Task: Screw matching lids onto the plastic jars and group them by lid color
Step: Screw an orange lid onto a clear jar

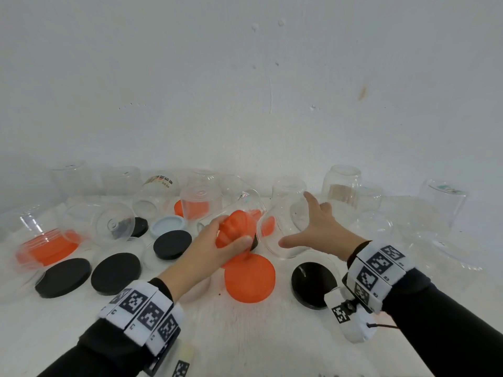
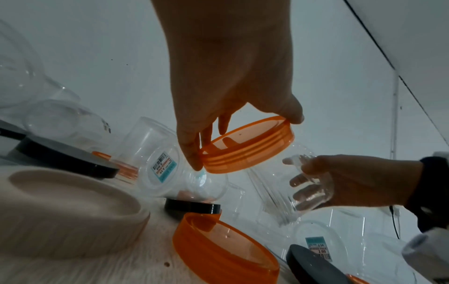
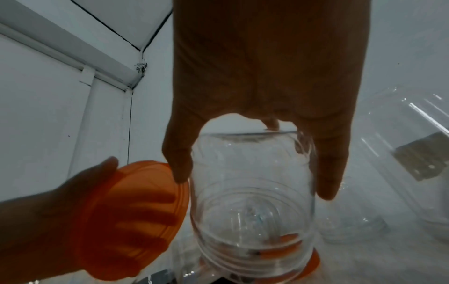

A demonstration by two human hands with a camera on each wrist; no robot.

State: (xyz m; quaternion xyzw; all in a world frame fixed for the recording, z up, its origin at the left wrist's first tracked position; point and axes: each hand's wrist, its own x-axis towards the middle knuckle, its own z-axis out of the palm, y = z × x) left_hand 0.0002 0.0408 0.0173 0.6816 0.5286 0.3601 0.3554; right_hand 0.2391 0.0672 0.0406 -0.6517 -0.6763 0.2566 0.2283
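Observation:
My left hand [image 1: 231, 240] grips a small orange lid [image 1: 236, 221] above the table, open side turned toward the right. In the left wrist view its threaded inside [image 2: 252, 153] shows between thumb and fingers. My right hand [image 1: 296, 219] holds a clear plastic jar [image 1: 285, 248] on its side, with the mouth facing the lid. Seen from the right wrist, thumb and fingers clasp the jar [image 3: 252, 221], and the lid [image 3: 141, 201] is just left of its mouth, a small gap apart.
A bigger orange lid [image 1: 249, 278] lies under the hands. Black lids [image 1: 115, 273] [image 1: 313, 284] and a pale blue lid [image 1: 168, 226] lie around it. Several clear jars [image 1: 341, 186] stand along the wall. A jar with an orange lid [image 1: 49, 248] is far left.

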